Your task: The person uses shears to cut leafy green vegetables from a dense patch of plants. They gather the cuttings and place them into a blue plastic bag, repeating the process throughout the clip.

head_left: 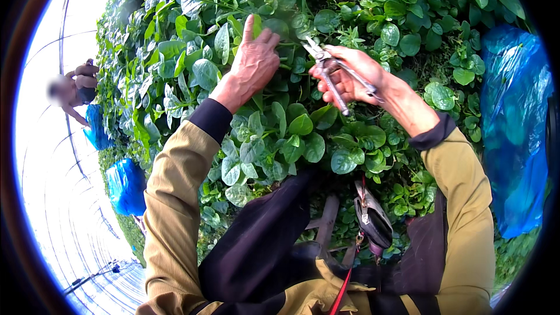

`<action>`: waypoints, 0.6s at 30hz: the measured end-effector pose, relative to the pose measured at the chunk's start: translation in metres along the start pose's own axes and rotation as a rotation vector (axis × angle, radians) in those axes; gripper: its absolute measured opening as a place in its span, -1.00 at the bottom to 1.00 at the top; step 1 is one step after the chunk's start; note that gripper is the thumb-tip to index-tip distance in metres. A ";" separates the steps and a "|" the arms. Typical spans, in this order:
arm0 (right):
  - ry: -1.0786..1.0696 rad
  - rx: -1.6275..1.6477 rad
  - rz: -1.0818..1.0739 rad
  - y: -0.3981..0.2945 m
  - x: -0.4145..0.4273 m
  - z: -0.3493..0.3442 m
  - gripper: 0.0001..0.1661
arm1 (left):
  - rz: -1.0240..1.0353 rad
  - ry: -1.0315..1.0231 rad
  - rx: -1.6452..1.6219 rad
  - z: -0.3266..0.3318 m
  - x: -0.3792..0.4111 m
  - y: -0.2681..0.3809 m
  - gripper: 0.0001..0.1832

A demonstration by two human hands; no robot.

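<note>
My left hand (257, 59) is closed among the leaves, its index finger extended. Leafy stems (284, 59) stick out past its curled fingers on the right side. In my right hand (356, 72) lies a pair of hand snips (324, 57), the short blades pointing up and left towards my left hand. Their handles are spread across the palm and fingers. Broad, glossy leaves (302, 124), resembling Malabar spinach, surround both hands and hide the lower stems.
A large blue plastic bag (514, 131) stands at the right. Further blue bags (126, 187) are at the left, where another person (78, 85) bends by the crop. A small pouch (372, 218) and red strap (343, 286) hang before my lap, near a wooden frame (327, 221).
</note>
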State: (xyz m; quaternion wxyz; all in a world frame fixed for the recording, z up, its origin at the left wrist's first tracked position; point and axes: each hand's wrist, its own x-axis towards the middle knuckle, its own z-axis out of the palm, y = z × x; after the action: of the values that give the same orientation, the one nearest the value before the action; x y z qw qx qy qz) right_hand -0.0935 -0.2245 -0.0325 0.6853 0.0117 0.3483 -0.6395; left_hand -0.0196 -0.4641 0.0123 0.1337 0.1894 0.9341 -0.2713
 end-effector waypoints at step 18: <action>0.246 -0.358 0.012 0.006 0.021 -0.005 -0.46 | -0.079 0.134 0.045 -0.010 -0.012 0.010 -0.83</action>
State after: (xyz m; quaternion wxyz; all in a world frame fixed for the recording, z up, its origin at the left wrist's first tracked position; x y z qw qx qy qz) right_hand -0.0920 -0.2391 -0.0491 0.6327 -0.0303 0.5373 -0.5568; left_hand -0.0064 -0.4545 0.0201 0.0557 0.1733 0.9414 -0.2840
